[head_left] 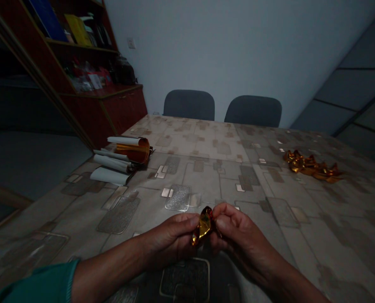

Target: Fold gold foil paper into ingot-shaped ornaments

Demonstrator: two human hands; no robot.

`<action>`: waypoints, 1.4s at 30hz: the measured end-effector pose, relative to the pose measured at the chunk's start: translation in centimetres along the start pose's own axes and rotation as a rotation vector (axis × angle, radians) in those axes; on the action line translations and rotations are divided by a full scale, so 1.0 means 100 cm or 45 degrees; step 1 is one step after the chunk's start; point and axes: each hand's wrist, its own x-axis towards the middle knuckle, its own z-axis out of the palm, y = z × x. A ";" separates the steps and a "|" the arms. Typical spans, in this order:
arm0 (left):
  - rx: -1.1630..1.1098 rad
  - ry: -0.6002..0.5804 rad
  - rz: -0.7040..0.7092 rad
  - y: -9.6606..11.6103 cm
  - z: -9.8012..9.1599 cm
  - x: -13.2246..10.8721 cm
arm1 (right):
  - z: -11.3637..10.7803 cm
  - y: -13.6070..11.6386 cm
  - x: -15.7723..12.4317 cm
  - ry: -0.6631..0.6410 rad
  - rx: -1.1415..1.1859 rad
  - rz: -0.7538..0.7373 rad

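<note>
Head view: foil point(203, 227) lies between left hand point(176, 236) and right hand point(239, 230), pinched by both, its long axis slanting away and rightward, neither hand clearly nearer

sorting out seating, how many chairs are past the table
2. Beyond the table, a left chair and a right chair stand side by side. Others may be hidden behind it.

Looks like glossy, crinkled foil in the folded piece point(203, 226) and the pile point(312, 166). Shows matt, papery backs and shiny faces on the sheets point(113, 163). Seems smooth, glinting plastic on the tablecloth point(203, 179) and wood on the cabinet point(126, 108).
</note>
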 end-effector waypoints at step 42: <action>-0.244 0.074 -0.132 -0.001 -0.009 -0.003 | -0.004 -0.005 0.002 0.185 -0.592 -0.277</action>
